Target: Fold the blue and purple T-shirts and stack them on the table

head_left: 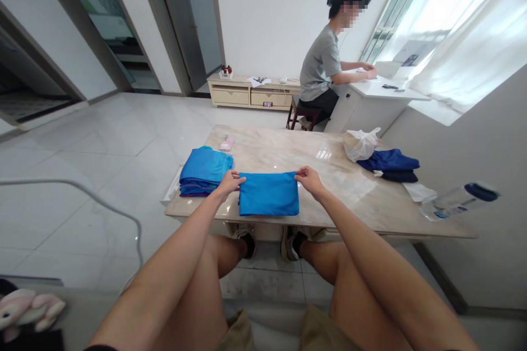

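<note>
A folded blue cloth lies as a neat rectangle near the front edge of the marble-topped table. My left hand pinches its far left corner between thumb and fingers. At the far right corner, my right hand has the same kind of pinch. Just left of the cloth is a stack of folded blue cloths, close to my left hand. Whether the cloth is a garment cannot be made out.
A white plastic bag and dark blue clothes lie at the table's right. Nearby, a clear bottle stands tilted in view. A small pink item sits behind the stack. Beyond, a person sits at a white desk.
</note>
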`<state>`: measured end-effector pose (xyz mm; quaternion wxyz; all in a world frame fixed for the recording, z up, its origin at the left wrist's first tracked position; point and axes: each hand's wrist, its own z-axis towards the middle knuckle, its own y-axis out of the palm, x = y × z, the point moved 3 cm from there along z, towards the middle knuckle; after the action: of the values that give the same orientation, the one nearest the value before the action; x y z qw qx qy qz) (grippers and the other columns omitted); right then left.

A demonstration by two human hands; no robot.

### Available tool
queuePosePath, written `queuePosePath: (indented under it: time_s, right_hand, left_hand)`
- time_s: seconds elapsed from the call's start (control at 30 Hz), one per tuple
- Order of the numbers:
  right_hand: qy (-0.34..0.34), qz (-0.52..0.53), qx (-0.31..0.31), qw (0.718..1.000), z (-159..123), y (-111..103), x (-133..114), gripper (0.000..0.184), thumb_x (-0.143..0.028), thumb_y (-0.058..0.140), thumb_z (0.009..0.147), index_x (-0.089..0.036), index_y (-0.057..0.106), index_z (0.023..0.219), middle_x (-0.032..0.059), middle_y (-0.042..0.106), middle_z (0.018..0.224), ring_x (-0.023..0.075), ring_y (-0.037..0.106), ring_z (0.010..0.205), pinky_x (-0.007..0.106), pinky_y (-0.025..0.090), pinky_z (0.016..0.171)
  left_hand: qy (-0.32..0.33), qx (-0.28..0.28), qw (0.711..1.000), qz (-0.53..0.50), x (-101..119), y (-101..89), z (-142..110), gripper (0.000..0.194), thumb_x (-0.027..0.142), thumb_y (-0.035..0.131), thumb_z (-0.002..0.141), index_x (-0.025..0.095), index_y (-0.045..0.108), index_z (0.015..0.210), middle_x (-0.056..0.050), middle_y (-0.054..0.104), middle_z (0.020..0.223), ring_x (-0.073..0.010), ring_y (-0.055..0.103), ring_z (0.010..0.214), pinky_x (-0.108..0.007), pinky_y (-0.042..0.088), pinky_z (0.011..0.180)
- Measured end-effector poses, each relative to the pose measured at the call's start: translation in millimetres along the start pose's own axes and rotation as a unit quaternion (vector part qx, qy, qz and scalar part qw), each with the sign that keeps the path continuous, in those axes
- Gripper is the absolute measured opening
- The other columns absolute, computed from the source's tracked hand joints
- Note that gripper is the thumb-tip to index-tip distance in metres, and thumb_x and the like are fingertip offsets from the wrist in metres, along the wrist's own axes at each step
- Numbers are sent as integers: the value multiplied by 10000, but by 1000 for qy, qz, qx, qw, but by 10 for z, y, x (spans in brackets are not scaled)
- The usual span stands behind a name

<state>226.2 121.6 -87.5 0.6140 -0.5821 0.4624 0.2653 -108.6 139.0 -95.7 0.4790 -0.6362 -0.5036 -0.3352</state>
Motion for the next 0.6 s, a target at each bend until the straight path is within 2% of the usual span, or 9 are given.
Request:
queuePosePath:
  time_s: [0.1, 0.23, 0.3, 0.37, 0.5, 0.6]
  right_hand:
    - [111, -103, -22, 988, -5, 148, 299, 423, -321, 910, 712, -201, 615, 990, 88, 760, 980, 236, 744, 931, 288, 586, 714]
    - [176, -178, -105, 962, -6, 339, 540, 449, -458, 930, 768, -164, 665, 981, 114, 757, 890, 267, 753, 797, 310, 580, 597]
    - [181, -233, -148, 944, 19, 433, 583, 473, -549, 885, 831, -142, 692, 974, 138, 767, 915, 282, 765, 807, 314, 582, 598]
    - [170, -276, -163, 932, 57, 504, 579, 486, -577, 857, 864, -128, 721, 989, 150, 779, 938, 294, 777, 844, 312, 588, 631]
    - [133, -292, -178, 930, 100, 566, 484, 404, -492, 868, 876, -137, 759, 1033, 141, 807, 1045, 287, 784, 980, 286, 600, 730]
    - [148, -245, -234, 929, 82, 533, 392, 377, -408, 910, 831, -150, 762, 1063, 134, 814, 1127, 270, 779, 987, 293, 620, 744]
  left_hand:
    - [-80, -31, 993, 83, -293, 98, 96, 551, 501, 1005, 644, 189, 666, 945, -63, 757, 815, -254, 770, 833, -304, 596, 684]
    - [-96, -47, 981, 162, -534, 165, 237, 495, 546, 1005, 585, 202, 700, 771, -76, 745, 705, -328, 788, 861, -311, 575, 642]
    - [-78, -64, 973, 209, -596, 207, 300, 467, 536, 1002, 583, 212, 732, 783, -72, 767, 729, -318, 793, 859, -293, 562, 631]
    - [-54, -99, 965, 236, -642, 276, 325, 448, 515, 993, 610, 214, 773, 860, -63, 803, 790, -296, 795, 855, -280, 556, 620]
    - [-36, -134, 962, 236, -686, 391, 260, 425, 447, 977, 654, 211, 792, 956, -46, 842, 923, -278, 795, 934, -270, 573, 654]
    - [-19, -146, 968, 205, -606, 386, 186, 394, 410, 968, 663, 192, 770, 925, -72, 839, 981, -291, 784, 988, -286, 589, 701]
